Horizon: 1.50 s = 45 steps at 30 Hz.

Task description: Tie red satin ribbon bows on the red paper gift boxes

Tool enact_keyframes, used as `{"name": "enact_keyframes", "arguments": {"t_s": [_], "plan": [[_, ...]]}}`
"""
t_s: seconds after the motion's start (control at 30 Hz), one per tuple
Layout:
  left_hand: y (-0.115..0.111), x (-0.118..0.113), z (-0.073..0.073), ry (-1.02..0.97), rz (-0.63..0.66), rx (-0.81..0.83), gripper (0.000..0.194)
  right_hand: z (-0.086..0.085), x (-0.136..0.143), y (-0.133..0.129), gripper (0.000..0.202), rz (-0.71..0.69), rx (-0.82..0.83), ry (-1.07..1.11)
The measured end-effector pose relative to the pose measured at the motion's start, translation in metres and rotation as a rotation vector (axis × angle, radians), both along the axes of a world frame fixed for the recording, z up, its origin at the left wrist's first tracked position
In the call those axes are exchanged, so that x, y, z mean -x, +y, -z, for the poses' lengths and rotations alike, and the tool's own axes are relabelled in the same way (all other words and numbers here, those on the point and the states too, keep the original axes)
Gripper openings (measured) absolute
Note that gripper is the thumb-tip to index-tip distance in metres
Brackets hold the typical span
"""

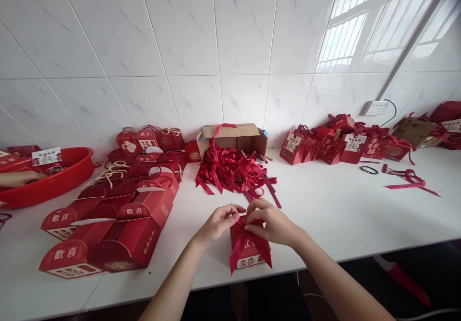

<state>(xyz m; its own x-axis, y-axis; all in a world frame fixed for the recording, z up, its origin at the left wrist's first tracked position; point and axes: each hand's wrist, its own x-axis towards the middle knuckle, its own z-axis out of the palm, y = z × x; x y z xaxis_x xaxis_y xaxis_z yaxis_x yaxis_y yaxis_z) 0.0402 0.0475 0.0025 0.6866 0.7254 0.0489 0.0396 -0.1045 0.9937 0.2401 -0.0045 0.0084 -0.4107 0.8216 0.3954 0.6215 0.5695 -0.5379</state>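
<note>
"Hands first: how do ours sit?"
"Both forearms reach in from below. Our right hand (272, 222) arches over the small red box (251, 249), thumb and fingertips pinching its ribbon (237, 251). Our left hand (218, 222) curls opposite, fingers bent, thumb raised; we can't tell whether it grips anything."
"And around us?"
"The box sits near the front edge of our white table (298, 191); marbled tiles (245, 28) rise behind."
"Anything unclear?"
"Our right fingers partly hide the knot, and the red basin (68, 177) is cut off leftward."
</note>
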Motion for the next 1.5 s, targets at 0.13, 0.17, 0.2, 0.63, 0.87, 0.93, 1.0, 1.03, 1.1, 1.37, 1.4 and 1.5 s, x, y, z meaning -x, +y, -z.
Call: {"name": "enact_keyframes", "arguments": {"t_s": [0.13,0.17,0.2,0.63,0.87,0.93,1.0,1.03,1.1,1.37,1.4,1.5], "plan": [[0.001,-0.001,-0.001,0.003,0.022,0.041,0.030,-0.001,0.006,0.001,0.007,0.036,0.004,-0.053],[0.002,-0.002,0.000,0.021,0.015,0.031,0.030,-0.002,0.007,0.001,0.007,0.031,0.001,-0.065],[0.003,-0.002,0.000,0.044,0.004,0.012,0.031,-0.003,0.007,0.001,0.008,0.024,-0.005,-0.078],[0.018,-0.005,0.010,0.143,-0.075,-0.164,0.034,-0.007,0.012,0.006,0.010,-0.071,-0.066,-0.187],[0.014,-0.001,0.006,0.102,-0.015,-0.070,0.031,-0.007,0.004,0.004,0.011,-0.042,0.004,-0.121],[0.013,0.005,0.007,0.003,0.072,0.019,0.026,-0.007,-0.002,0.003,0.015,-0.003,0.015,-0.036],[0.014,0.010,0.010,-0.111,0.144,0.106,0.018,-0.009,-0.007,0.003,0.019,0.032,0.005,0.034],[0.014,0.012,0.012,-0.142,0.157,0.133,0.015,-0.010,-0.009,0.002,0.019,0.040,-0.002,0.056],[0.014,0.014,0.014,-0.133,0.146,0.150,0.013,-0.013,-0.011,0.002,0.018,0.036,-0.012,0.074],[0.009,0.010,0.003,-0.022,0.099,0.150,0.018,-0.018,-0.001,-0.003,0.013,0.019,0.058,-0.072],[0.008,0.010,0.000,-0.006,0.095,0.153,0.018,-0.018,0.001,-0.004,0.015,0.018,0.064,-0.094],[0.008,0.013,-0.004,0.040,0.088,0.112,0.016,-0.018,0.005,-0.005,0.015,0.019,0.065,-0.144]]}}
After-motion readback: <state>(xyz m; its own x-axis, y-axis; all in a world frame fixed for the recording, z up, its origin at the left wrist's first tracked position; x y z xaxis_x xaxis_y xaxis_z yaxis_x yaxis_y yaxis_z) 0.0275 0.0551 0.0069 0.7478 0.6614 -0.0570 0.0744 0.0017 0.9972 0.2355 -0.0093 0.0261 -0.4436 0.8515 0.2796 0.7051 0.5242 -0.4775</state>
